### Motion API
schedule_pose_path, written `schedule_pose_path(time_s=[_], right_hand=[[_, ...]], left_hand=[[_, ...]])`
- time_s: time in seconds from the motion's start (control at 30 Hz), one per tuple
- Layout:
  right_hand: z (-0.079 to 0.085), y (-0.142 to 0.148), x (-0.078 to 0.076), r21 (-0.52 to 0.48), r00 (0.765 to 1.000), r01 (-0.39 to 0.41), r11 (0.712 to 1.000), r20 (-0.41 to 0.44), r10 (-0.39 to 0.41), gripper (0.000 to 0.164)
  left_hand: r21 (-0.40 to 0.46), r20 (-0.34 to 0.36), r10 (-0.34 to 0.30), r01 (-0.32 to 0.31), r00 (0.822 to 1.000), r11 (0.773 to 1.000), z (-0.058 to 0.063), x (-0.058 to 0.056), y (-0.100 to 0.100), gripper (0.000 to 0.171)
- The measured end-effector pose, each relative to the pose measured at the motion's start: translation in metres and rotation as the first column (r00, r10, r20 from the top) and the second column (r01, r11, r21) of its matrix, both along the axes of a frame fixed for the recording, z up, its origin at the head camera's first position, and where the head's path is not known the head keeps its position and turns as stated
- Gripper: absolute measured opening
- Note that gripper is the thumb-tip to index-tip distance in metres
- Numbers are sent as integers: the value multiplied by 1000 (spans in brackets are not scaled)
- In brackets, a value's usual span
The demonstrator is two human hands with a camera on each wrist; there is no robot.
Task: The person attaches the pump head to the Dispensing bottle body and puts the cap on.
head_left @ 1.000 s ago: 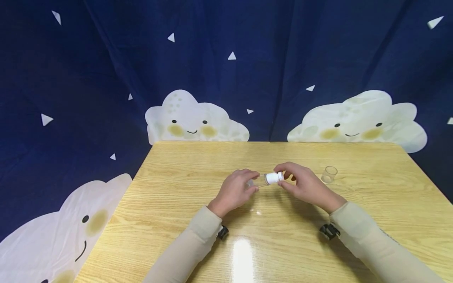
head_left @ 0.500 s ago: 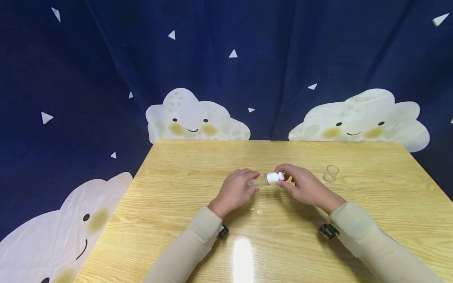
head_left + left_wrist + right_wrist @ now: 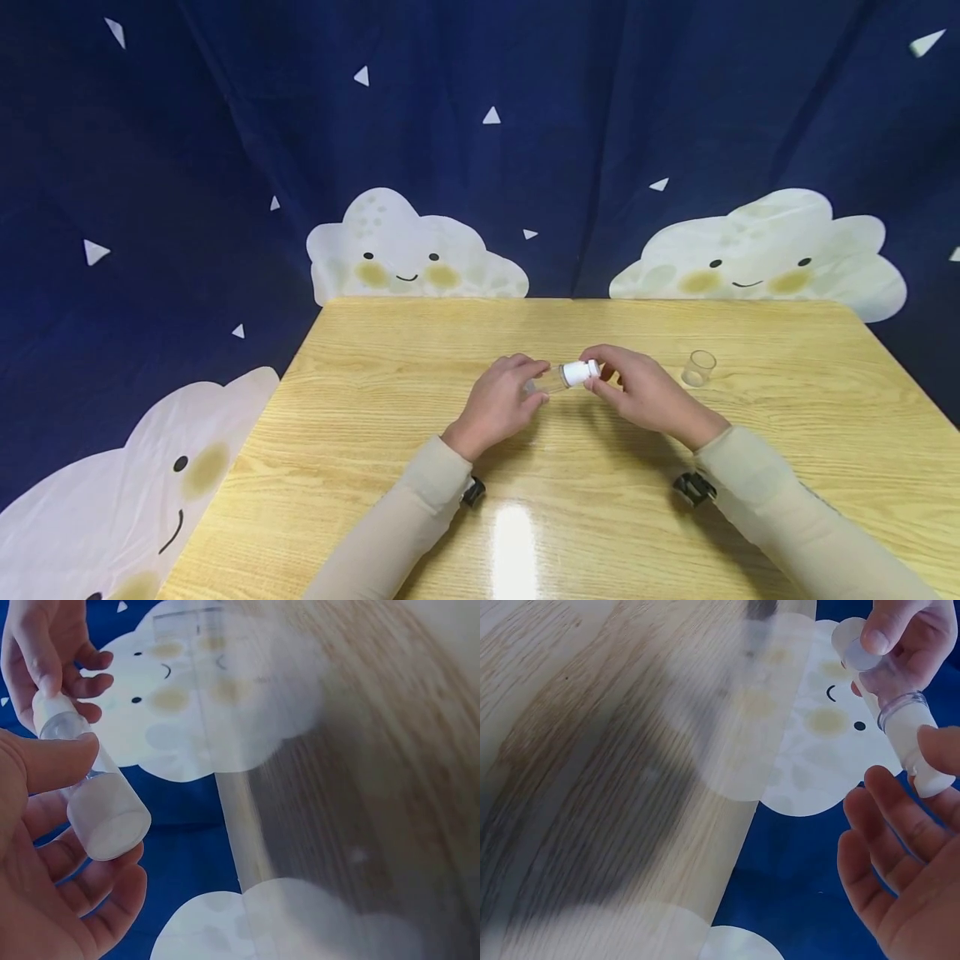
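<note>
White-and-clear bottle (image 3: 572,375) tilted between hands (image 3: 498,407), gripped at both ends.

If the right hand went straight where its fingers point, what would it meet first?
Beyond the white piece the right hand pinches, probably the clear tube in the left hand; depth is unclear.

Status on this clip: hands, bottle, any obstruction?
Left hand grips bottle by clear part; right hand pinches white end. Clear cylinder right of both, not in the way.
</note>
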State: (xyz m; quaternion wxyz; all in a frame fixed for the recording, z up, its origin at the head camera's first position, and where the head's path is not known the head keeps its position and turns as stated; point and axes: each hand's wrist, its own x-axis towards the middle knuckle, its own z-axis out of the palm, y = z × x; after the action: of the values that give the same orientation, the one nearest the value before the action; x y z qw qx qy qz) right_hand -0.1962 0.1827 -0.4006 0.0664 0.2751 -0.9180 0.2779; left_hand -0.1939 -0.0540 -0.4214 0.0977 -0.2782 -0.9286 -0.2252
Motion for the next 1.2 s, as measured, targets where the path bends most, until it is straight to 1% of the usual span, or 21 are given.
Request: schedule_pose_path(time_s=[0.13, 0.27, 0.43, 0.63, 0.83, 1.0, 1.2], right_hand=[[-1, 1, 1, -2, 1000, -9, 1000, 8, 9, 26], [-2, 3, 2, -3, 1000, -22, 1000, -1, 22, 28], [-1, 3, 2, -3, 1000, -29, 1000, -5, 29, 29], [-3, 5, 3, 2, 1000, -20, 1000, -17, 20, 37], [-1, 16, 3, 1, 1000, 11, 1000, -18, -11, 41], [3, 29, 3, 29, 999, 45, 999, -4, -45, 41], [7, 48, 3, 53, 997, 78, 996, 0, -78, 41]], left_hand=[[11, 13, -5, 5, 1000, 1000, -1, 0, -1, 42], [21, 29, -9, 8, 1000, 1000, -2, 1, -1, 42], [11, 30, -6, 6, 1000, 1000, -1, 1, -1, 41], [5, 33, -4, 3, 999, 1000, -1, 1, -1, 42], [19, 32, 1, -2, 999, 1000, -2, 0, -2, 43], [21, 30, -1, 1, 1000, 1000, -2, 0, -1, 43], [17, 45, 0, -1, 999, 1000, -2, 1, -1, 43]])
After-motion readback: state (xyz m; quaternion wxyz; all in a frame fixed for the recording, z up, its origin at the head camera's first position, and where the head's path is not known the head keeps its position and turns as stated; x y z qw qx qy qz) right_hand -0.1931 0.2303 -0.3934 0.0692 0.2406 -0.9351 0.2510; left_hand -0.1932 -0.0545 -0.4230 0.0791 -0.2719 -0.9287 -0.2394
